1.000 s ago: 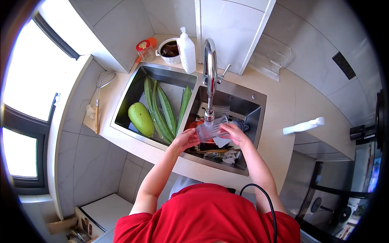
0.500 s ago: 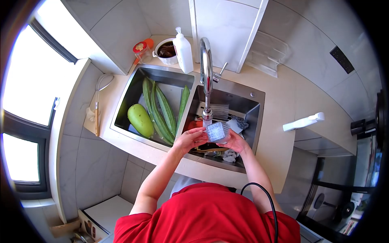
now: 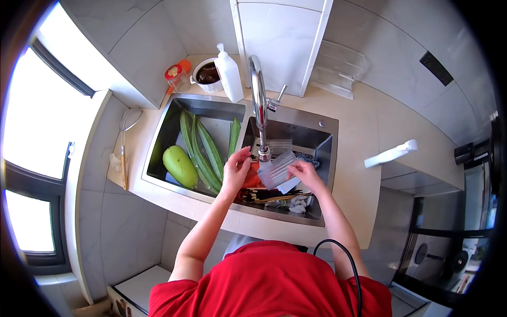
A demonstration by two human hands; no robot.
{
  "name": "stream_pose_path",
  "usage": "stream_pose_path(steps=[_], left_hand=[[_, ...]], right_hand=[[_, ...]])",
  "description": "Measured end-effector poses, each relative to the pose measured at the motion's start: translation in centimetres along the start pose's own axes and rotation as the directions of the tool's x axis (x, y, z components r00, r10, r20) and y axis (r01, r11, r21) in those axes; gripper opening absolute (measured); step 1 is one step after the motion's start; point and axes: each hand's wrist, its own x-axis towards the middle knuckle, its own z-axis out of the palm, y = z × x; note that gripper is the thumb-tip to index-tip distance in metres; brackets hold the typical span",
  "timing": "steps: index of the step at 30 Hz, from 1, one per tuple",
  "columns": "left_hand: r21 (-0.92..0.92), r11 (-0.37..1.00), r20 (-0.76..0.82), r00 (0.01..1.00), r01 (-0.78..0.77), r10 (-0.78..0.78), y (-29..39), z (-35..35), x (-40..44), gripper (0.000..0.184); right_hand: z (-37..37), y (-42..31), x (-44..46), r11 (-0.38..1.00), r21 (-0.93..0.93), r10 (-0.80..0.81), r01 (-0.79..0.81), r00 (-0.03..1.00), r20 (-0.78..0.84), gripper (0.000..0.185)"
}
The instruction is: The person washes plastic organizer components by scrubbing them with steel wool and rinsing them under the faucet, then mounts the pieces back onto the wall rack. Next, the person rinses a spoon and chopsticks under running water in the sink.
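My right hand (image 3: 303,174) grips a clear ribbed plastic container (image 3: 278,170), tilted under the spout of the chrome faucet (image 3: 259,92). Water seems to run from the spout onto it. Left of the spout, my left hand (image 3: 236,171) is raised with its fingers apart and nothing in them. Below both hands, the right basin holds an orange-red item (image 3: 251,177), several thin sticks (image 3: 272,199), a crumpled whitish clump (image 3: 299,204) and a dark mesh-like scrubber (image 3: 307,158). Another clear ribbed piece (image 3: 280,145) lies behind the container.
In the left basin lie a pale green gourd (image 3: 179,166) and several long ridged green gourds (image 3: 210,148). A white pump bottle (image 3: 228,76), a pot of dark contents (image 3: 207,74) and a red-lidded jar (image 3: 176,78) stand behind. A whisk (image 3: 124,153) lies at left.
My left hand has come off the container and moved left. My right hand has turned the container, so its ribbed side now faces up. The view has shifted slightly.
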Motion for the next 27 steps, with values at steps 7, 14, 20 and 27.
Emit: stream_pose_path(steps=[7, 14, 20, 27], left_hand=[[0.142, 0.96, 0.067, 0.97, -0.241, 0.234, 4.2, 2.5, 1.7, 0.032], [0.075, 0.971, 0.109, 0.97, -0.225, 0.217, 3.9, 5.1, 3.3, 0.031], [0.254, 0.962, 0.242, 0.969, -0.101, 0.038, -3.4, 2.6, 3.6, 0.038], [0.284, 0.938, 0.589, 0.808, -0.2, -0.005, -7.5, 2.8, 3.4, 0.075]], right_hand=[[4.1, -0.2, 0.3, 0.439, -0.851, -0.346, 0.288, 0.928, 0.135, 0.018], [4.5, 3.3, 3.1, 0.352, -0.892, -0.432, 0.283, 0.895, 0.114, 0.013], [4.1, 0.9, -0.4, 0.321, -0.919, -0.217, 0.231, 0.962, 0.166, 0.014], [2.0, -0.6, 0.1, 0.465, -0.866, -0.301, 0.186, 0.953, 0.043, 0.014]])
